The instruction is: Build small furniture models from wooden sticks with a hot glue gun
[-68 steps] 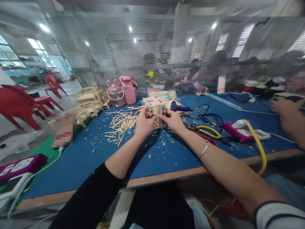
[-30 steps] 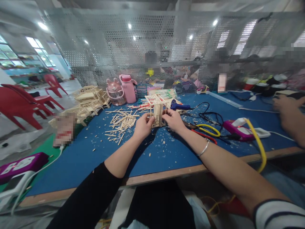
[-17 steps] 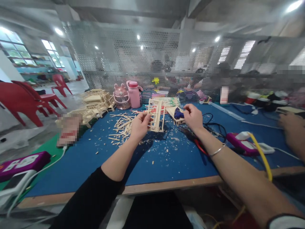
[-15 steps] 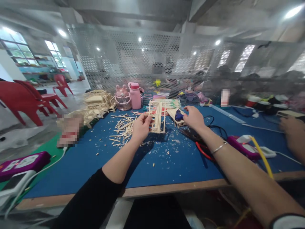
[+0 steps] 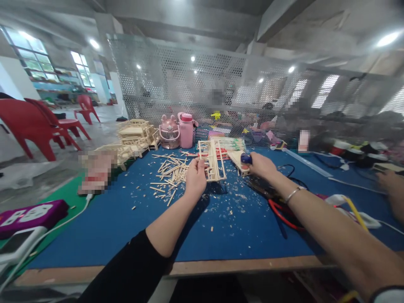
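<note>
In my left hand (image 5: 196,174) is a small frame of pale wooden sticks (image 5: 215,162), pinched at its left side above the blue table (image 5: 221,240). To the right, my right hand (image 5: 262,166) is closed round a dark blue object (image 5: 246,158), whose exact kind I cannot make out. This object is over a flat wooden stick piece (image 5: 236,159) lying on the table. Loose wooden sticks (image 5: 172,170) are scattered left of my left hand. Behind the frame lie packs of sticks (image 5: 233,144) with green and red markings.
Stacked wooden models (image 5: 135,134) stand at the back left, beside a pink bottle (image 5: 187,130) and a rounded pink cup (image 5: 169,132). Red-handled pliers (image 5: 284,216) and cables lie at right. A purple power strip (image 5: 34,216) is at left. Another person's hand (image 5: 391,185) shows far right.
The camera view has shifted. My right hand has closed round the dark blue object, which before lay at its fingertips. My left hand still holds the stick frame.
</note>
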`<action>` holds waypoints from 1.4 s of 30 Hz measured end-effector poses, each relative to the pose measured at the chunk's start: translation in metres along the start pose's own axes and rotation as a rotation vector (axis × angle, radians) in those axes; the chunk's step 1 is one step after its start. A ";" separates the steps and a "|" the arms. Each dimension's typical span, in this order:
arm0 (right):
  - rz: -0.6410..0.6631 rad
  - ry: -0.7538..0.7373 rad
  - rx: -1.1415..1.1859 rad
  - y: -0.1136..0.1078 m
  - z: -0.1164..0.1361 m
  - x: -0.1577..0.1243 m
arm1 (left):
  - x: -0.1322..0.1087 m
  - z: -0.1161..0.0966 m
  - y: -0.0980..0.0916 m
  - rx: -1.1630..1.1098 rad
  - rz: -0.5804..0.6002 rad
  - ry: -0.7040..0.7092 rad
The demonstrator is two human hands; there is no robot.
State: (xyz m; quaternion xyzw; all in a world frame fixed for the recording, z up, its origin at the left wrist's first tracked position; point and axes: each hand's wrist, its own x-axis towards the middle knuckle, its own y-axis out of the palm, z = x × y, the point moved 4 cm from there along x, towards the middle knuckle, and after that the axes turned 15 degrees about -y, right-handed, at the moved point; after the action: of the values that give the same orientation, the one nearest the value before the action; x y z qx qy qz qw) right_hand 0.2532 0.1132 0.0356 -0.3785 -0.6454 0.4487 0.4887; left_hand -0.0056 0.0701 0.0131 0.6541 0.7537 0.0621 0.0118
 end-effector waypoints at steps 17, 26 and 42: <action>-0.276 -0.267 0.887 -0.087 0.071 -0.058 | 0.002 0.010 0.003 0.034 0.007 0.013; -0.317 -0.309 0.628 -0.094 0.083 -0.055 | 0.002 0.010 0.003 0.022 0.020 0.028; -0.336 -0.359 0.590 -0.088 0.086 -0.048 | 0.002 0.010 0.006 -0.013 0.069 0.005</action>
State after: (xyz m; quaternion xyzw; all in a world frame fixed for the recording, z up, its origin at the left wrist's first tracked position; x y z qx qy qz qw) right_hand 0.1767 0.0235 0.0945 -0.0261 -0.6170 0.5878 0.5227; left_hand 0.0008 0.0739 0.0037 0.6794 0.7304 0.0690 0.0122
